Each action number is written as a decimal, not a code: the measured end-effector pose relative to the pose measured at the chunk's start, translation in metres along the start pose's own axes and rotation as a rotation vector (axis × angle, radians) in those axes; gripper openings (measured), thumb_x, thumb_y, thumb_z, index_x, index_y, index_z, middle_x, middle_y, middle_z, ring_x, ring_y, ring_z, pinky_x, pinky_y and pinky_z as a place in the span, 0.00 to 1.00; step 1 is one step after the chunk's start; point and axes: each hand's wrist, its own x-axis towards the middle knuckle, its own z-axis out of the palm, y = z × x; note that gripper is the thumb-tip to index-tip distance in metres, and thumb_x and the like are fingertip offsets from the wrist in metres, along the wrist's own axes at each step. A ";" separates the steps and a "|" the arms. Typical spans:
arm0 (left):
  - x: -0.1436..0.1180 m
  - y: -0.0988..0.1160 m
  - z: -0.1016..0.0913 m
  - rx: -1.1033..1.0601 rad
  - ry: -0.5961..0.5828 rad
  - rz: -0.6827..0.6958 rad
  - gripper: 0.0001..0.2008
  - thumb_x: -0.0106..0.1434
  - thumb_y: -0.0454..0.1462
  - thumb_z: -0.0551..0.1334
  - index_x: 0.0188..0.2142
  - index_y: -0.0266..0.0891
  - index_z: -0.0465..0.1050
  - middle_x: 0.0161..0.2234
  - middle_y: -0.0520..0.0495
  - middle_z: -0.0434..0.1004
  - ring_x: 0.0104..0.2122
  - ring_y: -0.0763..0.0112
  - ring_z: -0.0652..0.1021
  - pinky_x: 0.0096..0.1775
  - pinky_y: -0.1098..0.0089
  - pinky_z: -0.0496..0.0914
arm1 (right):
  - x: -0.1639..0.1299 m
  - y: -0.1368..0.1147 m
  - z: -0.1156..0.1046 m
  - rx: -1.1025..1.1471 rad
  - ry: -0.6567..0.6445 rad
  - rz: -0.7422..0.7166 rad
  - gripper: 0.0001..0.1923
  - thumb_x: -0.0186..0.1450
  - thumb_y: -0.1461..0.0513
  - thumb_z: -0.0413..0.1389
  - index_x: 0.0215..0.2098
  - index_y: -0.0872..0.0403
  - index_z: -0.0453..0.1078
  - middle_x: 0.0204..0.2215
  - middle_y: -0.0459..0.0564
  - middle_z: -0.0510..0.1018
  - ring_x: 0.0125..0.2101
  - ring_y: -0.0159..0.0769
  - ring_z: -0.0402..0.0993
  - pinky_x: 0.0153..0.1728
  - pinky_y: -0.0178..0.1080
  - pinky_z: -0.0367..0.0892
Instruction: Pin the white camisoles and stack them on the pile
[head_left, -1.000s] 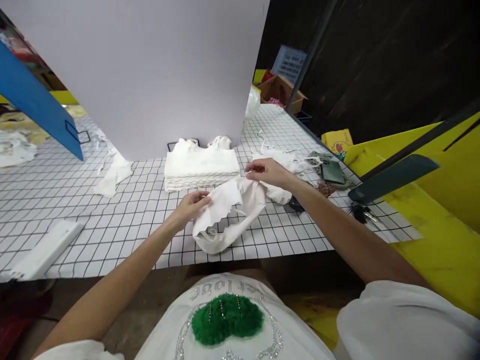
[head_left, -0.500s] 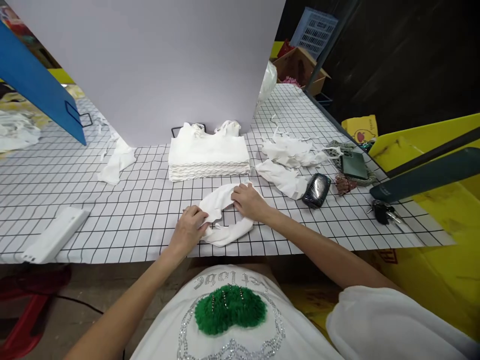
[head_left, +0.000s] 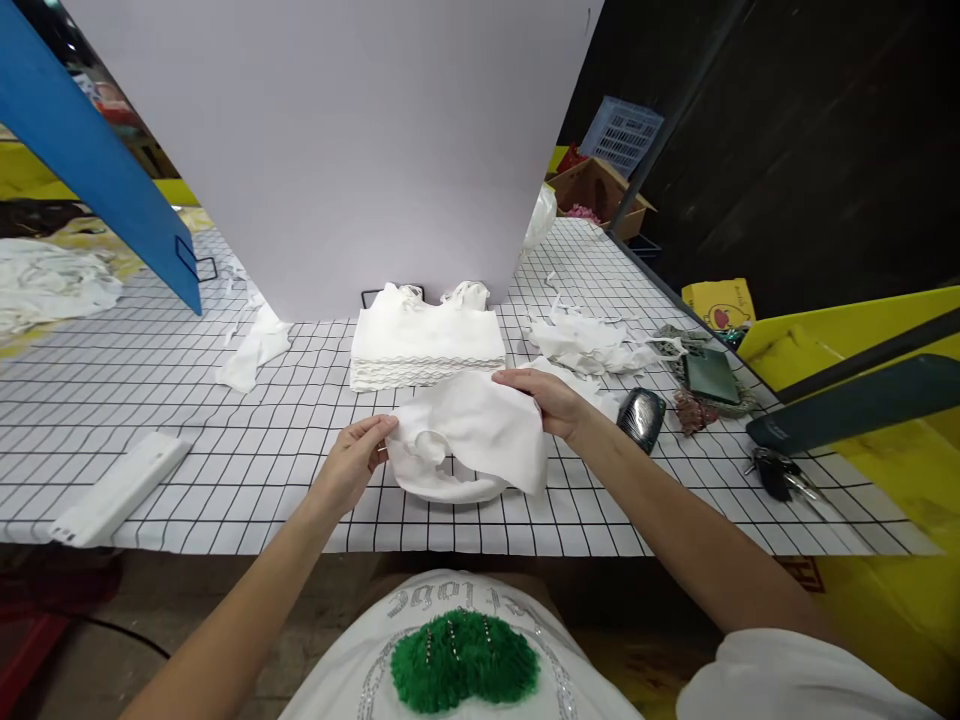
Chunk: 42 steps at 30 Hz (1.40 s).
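On the far left of the gridded table (head_left: 225,470), a blue board (head_left: 90,160) leans over a flat white bar (head_left: 120,487) lying near the front edge, with a loose white scrap (head_left: 255,350) farther back. Toward the middle, the left hand (head_left: 352,462) pinches the left edge of a white garment (head_left: 472,440) between thumb and fingers. That garment is lifted just above the table near the front edge, its lower loop drooping onto the grid. Just behind it sits a neat stack of folded white pieces (head_left: 426,345) against a tall pale backboard (head_left: 337,140). At the garment's right edge, the right hand (head_left: 551,398) grips the upper corner, fingers curled over the cloth. Right of that lie a heap of unfolded white pieces (head_left: 589,340), a dark shiny pouch (head_left: 641,418), a green wallet (head_left: 709,372) and keys (head_left: 780,475).
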 end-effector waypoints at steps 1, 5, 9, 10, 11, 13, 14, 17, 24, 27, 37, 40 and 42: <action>0.000 0.002 -0.002 0.002 0.007 0.012 0.19 0.55 0.52 0.71 0.30 0.38 0.79 0.31 0.44 0.79 0.32 0.68 0.76 0.34 0.68 0.74 | -0.001 0.001 -0.001 0.011 0.001 0.002 0.08 0.57 0.61 0.66 0.30 0.57 0.76 0.27 0.50 0.80 0.27 0.33 0.75 0.28 0.33 0.71; 0.000 0.009 -0.008 0.059 -0.004 0.058 0.18 0.54 0.52 0.71 0.31 0.39 0.79 0.31 0.46 0.80 0.30 0.68 0.77 0.31 0.69 0.73 | -0.009 0.000 -0.005 -0.005 0.003 -0.032 0.10 0.57 0.58 0.66 0.32 0.56 0.74 0.30 0.52 0.80 0.31 0.36 0.76 0.33 0.36 0.73; -0.004 0.014 -0.008 0.264 0.024 0.219 0.14 0.53 0.47 0.73 0.32 0.40 0.80 0.30 0.47 0.80 0.30 0.67 0.78 0.32 0.68 0.74 | -0.014 -0.010 -0.011 -0.352 -0.075 -0.261 0.17 0.55 0.53 0.66 0.36 0.53 0.71 0.31 0.48 0.76 0.30 0.34 0.72 0.31 0.35 0.68; -0.005 0.013 -0.007 0.345 0.057 0.306 0.13 0.53 0.46 0.72 0.31 0.40 0.80 0.30 0.47 0.79 0.31 0.67 0.77 0.33 0.67 0.74 | -0.013 -0.012 -0.013 -0.535 -0.041 -0.345 0.15 0.56 0.55 0.66 0.36 0.53 0.71 0.31 0.47 0.75 0.30 0.35 0.71 0.32 0.36 0.67; -0.006 0.012 -0.006 0.441 0.089 0.409 0.10 0.55 0.44 0.71 0.31 0.41 0.79 0.30 0.47 0.78 0.31 0.67 0.77 0.34 0.67 0.74 | -0.011 -0.014 -0.015 -0.737 0.044 -0.431 0.12 0.56 0.58 0.64 0.36 0.54 0.70 0.29 0.47 0.74 0.29 0.35 0.69 0.32 0.37 0.65; -0.005 0.009 -0.004 0.656 0.137 0.611 0.06 0.59 0.41 0.65 0.32 0.41 0.77 0.30 0.47 0.77 0.31 0.67 0.76 0.35 0.66 0.73 | -0.007 -0.015 -0.017 -1.090 0.313 -0.587 0.06 0.58 0.64 0.58 0.35 0.55 0.70 0.23 0.45 0.69 0.26 0.35 0.65 0.32 0.38 0.62; -0.003 0.006 -0.004 0.763 0.151 0.681 0.05 0.61 0.39 0.62 0.32 0.41 0.76 0.30 0.47 0.77 0.30 0.67 0.75 0.34 0.67 0.72 | -0.005 -0.015 -0.017 -1.196 0.447 -0.649 0.07 0.58 0.66 0.55 0.36 0.55 0.70 0.20 0.44 0.66 0.24 0.35 0.63 0.31 0.38 0.60; 0.008 0.000 -0.006 0.995 0.262 0.680 0.05 0.60 0.36 0.56 0.32 0.41 0.72 0.29 0.46 0.76 0.26 0.66 0.74 0.29 0.67 0.67 | -0.006 -0.013 -0.008 -1.251 0.631 -0.766 0.19 0.56 0.69 0.50 0.46 0.56 0.69 0.17 0.40 0.60 0.20 0.33 0.58 0.27 0.36 0.56; 0.027 0.007 -0.014 0.563 0.282 0.198 0.16 0.65 0.39 0.49 0.22 0.41 0.64 0.16 0.48 0.71 0.17 0.66 0.76 0.22 0.69 0.68 | -0.040 0.001 0.034 -1.102 0.492 -0.831 0.29 0.49 0.71 0.51 0.49 0.55 0.73 0.17 0.41 0.65 0.20 0.34 0.61 0.24 0.36 0.58; 0.027 0.030 -0.024 0.439 0.248 0.115 0.16 0.63 0.40 0.53 0.21 0.38 0.67 0.16 0.47 0.72 0.17 0.67 0.76 0.20 0.71 0.69 | -0.049 -0.011 0.029 -0.769 0.271 -0.679 0.20 0.52 0.68 0.55 0.43 0.53 0.76 0.21 0.43 0.73 0.20 0.32 0.64 0.21 0.35 0.59; 0.045 0.095 -0.062 0.332 0.118 -0.064 0.10 0.53 0.34 0.66 0.19 0.36 0.68 0.12 0.50 0.64 0.13 0.74 0.69 0.16 0.77 0.64 | -0.069 -0.090 0.005 -0.921 -0.292 -0.527 0.13 0.64 0.57 0.56 0.38 0.54 0.82 0.37 0.52 0.81 0.33 0.36 0.74 0.32 0.38 0.67; 0.052 0.091 -0.071 0.235 0.158 -0.112 0.07 0.50 0.32 0.66 0.22 0.35 0.68 0.13 0.51 0.65 0.14 0.76 0.68 0.17 0.77 0.67 | -0.067 -0.085 0.011 -1.399 -0.225 -0.603 0.18 0.61 0.58 0.61 0.48 0.57 0.78 0.42 0.56 0.78 0.38 0.42 0.72 0.38 0.43 0.67; 0.056 0.086 -0.076 0.221 0.174 -0.126 0.06 0.50 0.33 0.66 0.25 0.35 0.69 0.14 0.52 0.65 0.15 0.75 0.69 0.18 0.76 0.69 | -0.060 -0.078 0.013 -1.578 -0.118 -0.697 0.14 0.58 0.61 0.63 0.42 0.59 0.78 0.40 0.57 0.75 0.38 0.43 0.70 0.40 0.45 0.66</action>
